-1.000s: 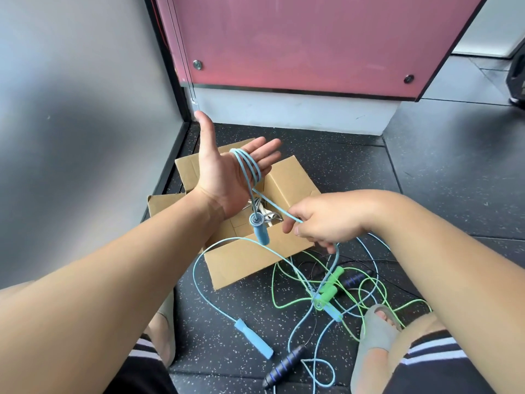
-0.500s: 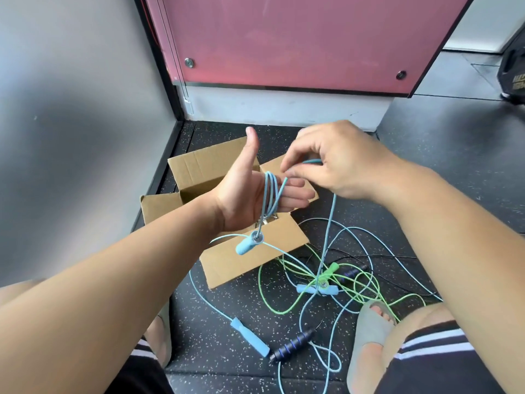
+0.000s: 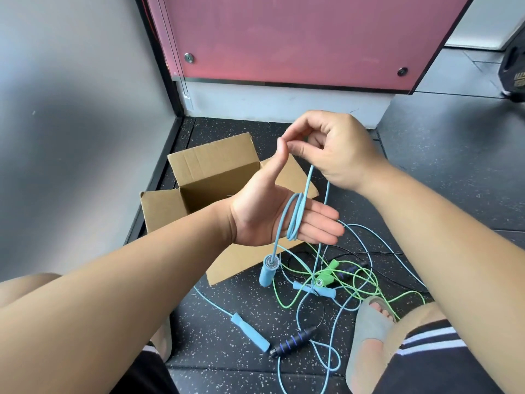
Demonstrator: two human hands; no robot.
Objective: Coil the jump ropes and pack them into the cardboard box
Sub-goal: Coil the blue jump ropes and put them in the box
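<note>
Speckled floor [image 3: 216,308] right of the cardboard box [image 3: 210,166] holds a tangle [image 3: 349,282]: the blue jump rope [image 3: 295,217], looped round the left hand [image 3: 270,214], its fingers straight and together, and pinched by the right hand [image 3: 338,149] above, could snag the green rope [image 3: 284,298] and slip off.

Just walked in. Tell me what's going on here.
A person is coiling a light blue jump rope around the flat, open left hand, held above an open cardboard box. A few loops sit around the fingers, and one blue handle dangles below. The right hand pinches the rope just above, near the left thumb. A green rope and others lie tangled on the floor beside the box, not yet packed.
</note>
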